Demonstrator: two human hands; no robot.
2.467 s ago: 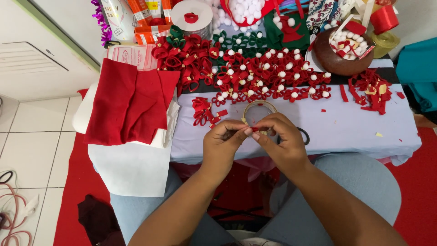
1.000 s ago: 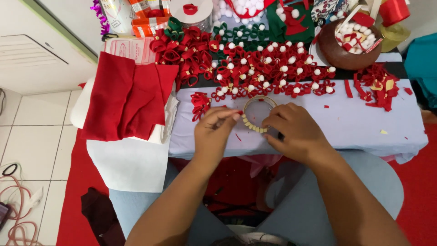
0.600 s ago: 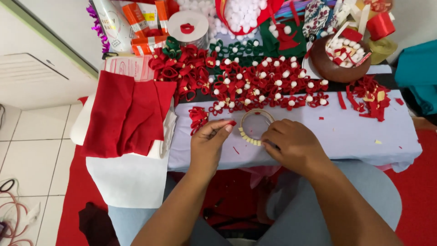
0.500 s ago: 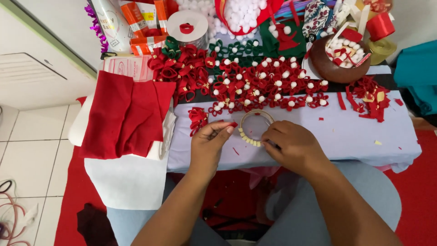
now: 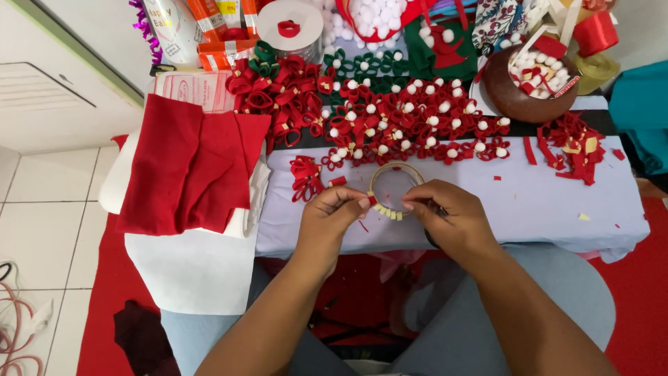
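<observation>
- Left hand [image 5: 334, 216]: fingertips pinched shut on a small red felt scrap [image 5: 372, 200], at the rim of the thin gold-coloured ring [image 5: 394, 191].
- Right hand [image 5: 449, 216]: fingers closed on the ring's right edge.
- Ring lies over the pale lilac cloth-covered table [image 5: 529, 202], near its front edge.
- Behind: looped red felt flowers with white pompom centres [image 5: 410, 129]; folded red felt sheet [image 5: 191, 167] at left.

Red felt [image 5: 188, 167], lilac tablecloth [image 5: 501, 202]

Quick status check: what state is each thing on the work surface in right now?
Tape roll: flat on the table, held by both hands.
Left hand: pinching a small red piece at the roll's edge.
Right hand: gripping the roll's right side.
Red felt: folded, draped at the left.
Brown bowl: filled with scraps.
</observation>
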